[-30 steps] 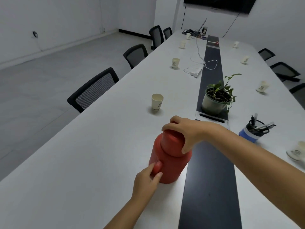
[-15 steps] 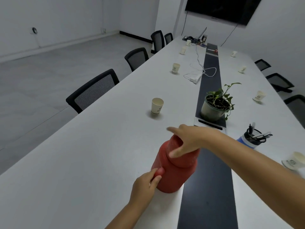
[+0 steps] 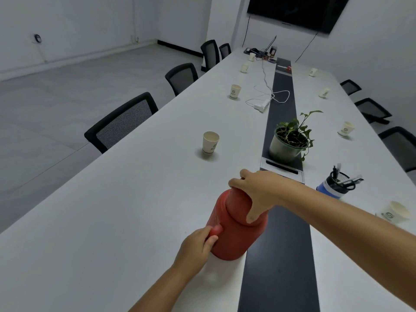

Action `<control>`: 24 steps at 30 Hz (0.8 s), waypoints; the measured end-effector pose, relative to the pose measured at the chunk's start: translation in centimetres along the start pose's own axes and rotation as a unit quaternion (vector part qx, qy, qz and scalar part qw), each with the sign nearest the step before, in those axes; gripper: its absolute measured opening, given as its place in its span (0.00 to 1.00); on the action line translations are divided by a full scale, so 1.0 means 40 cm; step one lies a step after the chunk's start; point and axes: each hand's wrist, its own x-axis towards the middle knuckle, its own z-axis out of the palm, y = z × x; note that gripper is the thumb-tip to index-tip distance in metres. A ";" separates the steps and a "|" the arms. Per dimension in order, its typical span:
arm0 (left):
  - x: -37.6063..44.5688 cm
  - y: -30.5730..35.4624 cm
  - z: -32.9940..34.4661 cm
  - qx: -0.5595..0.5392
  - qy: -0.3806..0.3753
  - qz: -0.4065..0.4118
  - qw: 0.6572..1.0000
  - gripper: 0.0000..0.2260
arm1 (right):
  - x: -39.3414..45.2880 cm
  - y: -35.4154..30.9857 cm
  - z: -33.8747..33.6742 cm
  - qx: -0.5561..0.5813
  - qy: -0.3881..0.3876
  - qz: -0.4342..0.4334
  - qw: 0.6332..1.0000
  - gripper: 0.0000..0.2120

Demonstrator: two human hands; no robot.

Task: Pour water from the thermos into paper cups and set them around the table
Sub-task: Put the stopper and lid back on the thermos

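Observation:
A red thermos (image 3: pixel 234 235) stands on the long white table (image 3: pixel 126 217) next to its black centre strip. My right hand (image 3: pixel 256 194) grips the thermos lid from above, fingers and thumb curled round it. My left hand (image 3: pixel 198 244) holds the red handle on the thermos's left side. Paper cups stand along both table edges: the nearest on the left (image 3: pixel 210 142), another further back (image 3: pixel 235 91), one at the near right (image 3: pixel 392 213) and one at mid right (image 3: pixel 346 128). Several more cups stand towards the far end.
A potted plant (image 3: pixel 289 140) sits on the black centre strip (image 3: pixel 281 244) beyond the thermos. A blue pen holder (image 3: pixel 335 185) stands to the right. A white charger and cable (image 3: pixel 262 104) lie further back. Black mesh chairs (image 3: pixel 123 122) line both sides.
My right hand opened with fingers spread over the lid half a second ago and now grips it again. The view has tilted slightly. The left hand stays on the handle.

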 end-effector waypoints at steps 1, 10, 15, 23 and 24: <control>0.002 -0.002 0.000 0.003 -0.010 0.002 1.000 0.10 | -0.008 0.006 0.002 -0.026 0.007 -0.030 0.999 0.41; 0.001 -0.001 0.001 -0.028 -0.003 -0.001 1.000 0.10 | 0.005 0.018 -0.008 -0.038 -0.011 -0.078 0.996 0.40; 0.000 0.004 0.004 -0.042 0.017 0.000 0.999 0.09 | 0.022 -0.011 0.003 0.007 0.002 0.039 0.999 0.41; 0.004 -0.002 0.001 -0.028 0.006 0.006 1.000 0.09 | -0.017 0.066 0.046 0.046 0.024 -0.088 0.995 0.46; 0.005 -0.002 0.001 -0.026 0.006 0.005 1.000 0.09 | -0.019 0.071 0.051 0.046 0.030 -0.097 0.994 0.45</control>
